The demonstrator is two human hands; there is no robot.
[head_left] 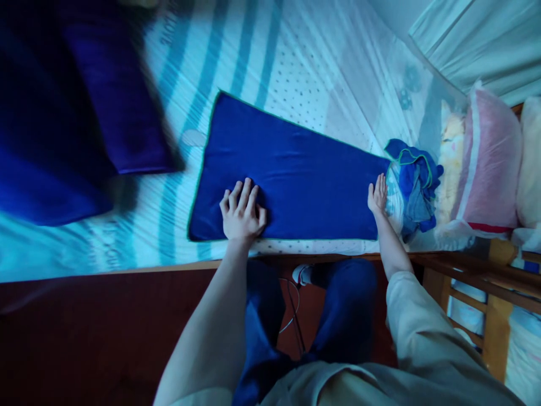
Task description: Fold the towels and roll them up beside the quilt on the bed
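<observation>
A blue cloth (pixel 304 180) with a thin green edge lies spread flat along the near side of the bed. My left hand (pixel 243 211) rests on its left part, palm down with the fingers apart. At the cloth's right end my right hand (pixel 379 194) is stretched out, fingers straight and close together, its edge on or just by the cloth. Beside it sits a crumpled pile of blue cloths (pixel 416 180) with green trim, partly in what looks like clear plastic. Neither hand grips anything.
Dark blue and purple fabric (pixel 114 96) lies at the left of the bed (pixel 139 242). A pink pillow (pixel 492 158) stands at the right end, near a wooden frame (pixel 494 307). A cable (pixel 291 316) runs on the floor between my legs.
</observation>
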